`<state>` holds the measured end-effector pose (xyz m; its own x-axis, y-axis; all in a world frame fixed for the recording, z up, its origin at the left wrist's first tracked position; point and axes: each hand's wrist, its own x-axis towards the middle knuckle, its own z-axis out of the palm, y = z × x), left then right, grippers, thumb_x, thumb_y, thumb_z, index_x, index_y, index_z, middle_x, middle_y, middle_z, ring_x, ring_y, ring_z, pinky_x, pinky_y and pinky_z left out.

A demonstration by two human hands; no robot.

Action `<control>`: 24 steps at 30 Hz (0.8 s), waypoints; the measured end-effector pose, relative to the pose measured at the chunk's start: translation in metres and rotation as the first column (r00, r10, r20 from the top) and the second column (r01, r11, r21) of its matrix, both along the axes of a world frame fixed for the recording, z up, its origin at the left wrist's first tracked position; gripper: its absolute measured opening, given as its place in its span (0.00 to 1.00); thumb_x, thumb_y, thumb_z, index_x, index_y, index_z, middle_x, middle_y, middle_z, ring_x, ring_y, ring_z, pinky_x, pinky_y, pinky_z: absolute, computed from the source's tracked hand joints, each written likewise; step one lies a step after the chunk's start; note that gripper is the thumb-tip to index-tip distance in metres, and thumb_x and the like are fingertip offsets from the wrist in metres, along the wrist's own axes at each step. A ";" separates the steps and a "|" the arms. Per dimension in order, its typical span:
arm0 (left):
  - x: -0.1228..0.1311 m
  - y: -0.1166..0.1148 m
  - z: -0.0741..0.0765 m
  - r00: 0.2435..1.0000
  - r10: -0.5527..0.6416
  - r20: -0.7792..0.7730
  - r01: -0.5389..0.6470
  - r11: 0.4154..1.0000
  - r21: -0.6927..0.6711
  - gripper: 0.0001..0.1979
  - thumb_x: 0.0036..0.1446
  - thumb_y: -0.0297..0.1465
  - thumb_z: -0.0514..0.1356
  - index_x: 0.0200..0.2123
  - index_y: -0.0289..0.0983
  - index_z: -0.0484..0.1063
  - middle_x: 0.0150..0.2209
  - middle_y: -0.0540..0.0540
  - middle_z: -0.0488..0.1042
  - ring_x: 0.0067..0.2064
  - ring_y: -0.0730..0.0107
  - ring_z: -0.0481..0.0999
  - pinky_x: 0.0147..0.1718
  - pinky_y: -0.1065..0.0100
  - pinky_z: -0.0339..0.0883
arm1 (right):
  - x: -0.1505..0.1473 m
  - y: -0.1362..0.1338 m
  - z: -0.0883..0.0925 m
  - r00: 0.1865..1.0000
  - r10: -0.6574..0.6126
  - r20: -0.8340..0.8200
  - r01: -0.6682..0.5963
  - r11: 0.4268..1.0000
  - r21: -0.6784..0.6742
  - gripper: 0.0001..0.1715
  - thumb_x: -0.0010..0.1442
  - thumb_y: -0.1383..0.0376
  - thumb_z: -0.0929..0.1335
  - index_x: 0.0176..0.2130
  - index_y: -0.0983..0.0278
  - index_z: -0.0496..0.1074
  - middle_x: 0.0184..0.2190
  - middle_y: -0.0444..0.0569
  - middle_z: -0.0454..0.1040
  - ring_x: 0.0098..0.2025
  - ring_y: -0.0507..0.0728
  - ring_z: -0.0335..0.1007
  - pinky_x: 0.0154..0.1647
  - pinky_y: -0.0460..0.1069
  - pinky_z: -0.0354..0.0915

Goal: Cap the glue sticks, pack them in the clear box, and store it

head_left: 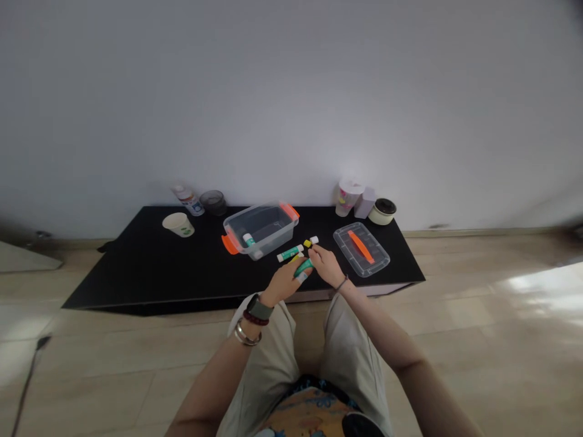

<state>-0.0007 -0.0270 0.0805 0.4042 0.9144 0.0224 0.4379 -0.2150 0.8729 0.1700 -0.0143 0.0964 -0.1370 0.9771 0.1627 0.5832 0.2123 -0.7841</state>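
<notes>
A green glue stick (303, 267) with a pale end is gripped in my left hand (283, 283). My right hand (327, 267) is closed beside the stick's upper end, its fingers bent together; what they pinch is hidden. Just past those fingertips is a small yellow-and-white piece (308, 243); whether it touches them I cannot tell. Another green-and-white glue stick (290, 253) lies on the black table beyond my left hand, with a bit of yellow showing below it. The clear plastic box (273, 241) with orange latches stands uncovered behind, a further green-and-white glue stick (249, 240) inside it.
To the right lies the clear lid (381, 260) with an orange handle. A paper cup (178, 224), a spray bottle (189, 200) and a dark bowl (214, 203) stand at left. Along the wall are a plastic cup (348, 197), a pale box (365, 203) and a lidded jar (381, 213).
</notes>
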 end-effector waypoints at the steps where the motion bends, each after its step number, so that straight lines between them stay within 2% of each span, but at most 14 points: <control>1: -0.001 0.000 0.001 0.995 -0.043 0.094 0.053 0.993 -0.103 0.23 0.62 0.47 0.57 0.51 0.38 0.71 0.38 0.42 0.76 0.33 0.67 0.74 0.32 0.67 0.68 | 0.001 -0.001 0.002 0.999 0.039 -0.021 -0.038 0.999 0.026 0.19 0.67 0.56 0.58 0.27 0.60 0.61 0.19 0.40 0.61 0.23 0.51 0.58 0.27 0.46 0.51; 3: -0.002 0.000 0.004 0.946 -0.102 0.306 0.194 0.938 -0.287 0.27 0.62 0.52 0.55 0.50 0.36 0.71 0.30 0.47 0.71 0.24 0.75 0.66 0.23 0.71 0.60 | 0.005 -0.004 0.009 0.990 0.138 -0.029 -0.134 0.985 0.105 0.19 0.67 0.54 0.60 0.29 0.61 0.64 0.20 0.41 0.63 0.24 0.51 0.59 0.28 0.45 0.53; 4: -0.003 0.000 0.006 0.914 -0.113 0.390 0.256 0.906 -0.338 0.28 0.61 0.53 0.55 0.50 0.35 0.71 0.29 0.49 0.69 0.22 0.78 0.63 0.22 0.73 0.57 | 0.006 -0.005 0.013 0.984 0.177 -0.017 -0.173 0.974 0.146 0.18 0.66 0.54 0.60 0.30 0.61 0.65 0.21 0.41 0.64 0.24 0.50 0.59 0.29 0.45 0.53; 5: -0.003 -0.001 0.008 0.887 -0.118 0.445 0.297 0.886 -0.357 0.29 0.61 0.54 0.55 0.50 0.35 0.71 0.28 0.50 0.68 0.22 0.79 0.62 0.21 0.73 0.56 | 0.007 -0.006 0.017 0.979 0.203 0.001 -0.200 0.963 0.181 0.17 0.66 0.55 0.61 0.30 0.62 0.66 0.22 0.42 0.65 0.24 0.50 0.60 0.29 0.45 0.54; 7: -0.003 -0.002 0.010 0.877 -0.130 0.463 0.301 0.899 -0.317 0.29 0.61 0.54 0.56 0.51 0.35 0.71 0.29 0.50 0.68 0.23 0.79 0.62 0.22 0.73 0.57 | 0.007 -0.007 0.022 0.978 0.205 0.039 -0.208 0.954 0.217 0.15 0.65 0.57 0.61 0.30 0.62 0.65 0.21 0.42 0.65 0.23 0.50 0.59 0.29 0.45 0.54; 9: -0.001 -0.004 0.009 0.921 -0.128 0.369 0.216 0.954 -0.209 0.27 0.62 0.52 0.55 0.50 0.35 0.72 0.31 0.47 0.71 0.25 0.76 0.66 0.25 0.71 0.62 | 0.004 -0.006 0.022 0.985 0.162 0.066 -0.172 0.962 0.210 0.14 0.65 0.59 0.60 0.29 0.61 0.64 0.20 0.42 0.63 0.22 0.50 0.58 0.28 0.46 0.52; 11: 0.001 -0.005 0.006 0.979 -0.068 0.195 0.082 0.995 -0.061 0.24 0.62 0.48 0.56 0.51 0.37 0.72 0.39 0.42 0.75 0.35 0.67 0.74 0.34 0.67 0.68 | 0.000 -0.005 0.018 0.994 0.078 0.081 -0.091 0.981 0.171 0.14 0.65 0.59 0.60 0.29 0.61 0.63 0.19 0.41 0.61 0.21 0.51 0.57 0.28 0.46 0.51; 13: 0.003 -0.007 0.003 0.999 0.043 0.018 -0.044 0.997 0.068 0.21 0.62 0.44 0.58 0.54 0.40 0.72 0.49 0.40 0.76 0.48 0.58 0.75 0.45 0.63 0.69 | -0.003 -0.005 0.013 0.996 -0.014 0.085 0.005 0.994 0.111 0.14 0.65 0.59 0.59 0.29 0.60 0.63 0.18 0.41 0.60 0.20 0.51 0.57 0.27 0.46 0.50; 15: 0.004 -0.008 0.002 0.991 0.114 -0.071 -0.106 0.988 0.113 0.21 0.61 0.41 0.59 0.56 0.41 0.71 0.53 0.40 0.75 0.55 0.54 0.73 0.50 0.61 0.67 | -0.005 -0.005 0.010 0.995 -0.061 0.077 0.056 0.997 0.056 0.15 0.65 0.58 0.59 0.28 0.60 0.63 0.18 0.41 0.60 0.21 0.51 0.57 0.27 0.46 0.50; 16: 0.004 -0.009 0.002 0.992 0.113 -0.062 -0.107 0.990 0.093 0.21 0.61 0.41 0.59 0.56 0.41 0.71 0.52 0.40 0.76 0.54 0.54 0.73 0.49 0.62 0.68 | -0.004 -0.005 0.009 0.996 -0.057 0.070 0.054 0.998 0.039 0.17 0.66 0.58 0.59 0.27 0.61 0.62 0.18 0.41 0.61 0.21 0.51 0.57 0.27 0.46 0.50; 18: 0.003 -0.008 0.004 0.998 0.038 0.054 -0.036 0.999 -0.029 0.22 0.61 0.44 0.59 0.54 0.39 0.72 0.45 0.40 0.77 0.43 0.60 0.77 0.39 0.65 0.70 | 0.000 -0.006 0.011 0.998 -0.013 0.063 0.010 0.999 0.041 0.19 0.66 0.56 0.60 0.27 0.61 0.63 0.19 0.41 0.61 0.22 0.51 0.58 0.27 0.45 0.50; 21: 0.000 -0.006 0.009 0.943 -0.092 0.320 0.184 0.945 -0.269 0.27 0.62 0.51 0.56 0.49 0.35 0.73 0.32 0.45 0.74 0.25 0.74 0.69 0.24 0.71 0.62 | 0.007 -0.007 0.018 0.990 0.114 0.080 -0.122 0.986 0.113 0.18 0.66 0.54 0.61 0.29 0.62 0.66 0.21 0.42 0.65 0.24 0.50 0.60 0.29 0.45 0.52; 23: -0.001 -0.005 0.009 0.904 -0.115 0.412 0.262 0.909 -0.322 0.29 0.61 0.54 0.56 0.48 0.34 0.73 0.29 0.47 0.71 0.22 0.78 0.64 0.21 0.73 0.58 | 0.010 -0.007 0.022 0.977 0.175 0.125 -0.194 0.968 0.157 0.16 0.66 0.56 0.62 0.31 0.62 0.68 0.22 0.43 0.67 0.24 0.51 0.62 0.30 0.44 0.54; 24: -0.001 -0.005 0.009 0.903 -0.114 0.414 0.258 0.915 -0.310 0.29 0.60 0.54 0.56 0.48 0.34 0.73 0.29 0.48 0.71 0.23 0.78 0.64 0.22 0.73 0.59 | 0.010 -0.006 0.024 0.971 0.181 0.157 -0.206 0.965 0.163 0.15 0.66 0.57 0.61 0.31 0.62 0.68 0.23 0.43 0.68 0.25 0.51 0.63 0.30 0.44 0.54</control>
<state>-0.0017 -0.0320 0.0892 0.5927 0.7996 -0.0965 0.0397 0.0906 0.9951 0.1801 -0.0205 0.1199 -0.3543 0.8868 0.2967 0.6177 0.4602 -0.6377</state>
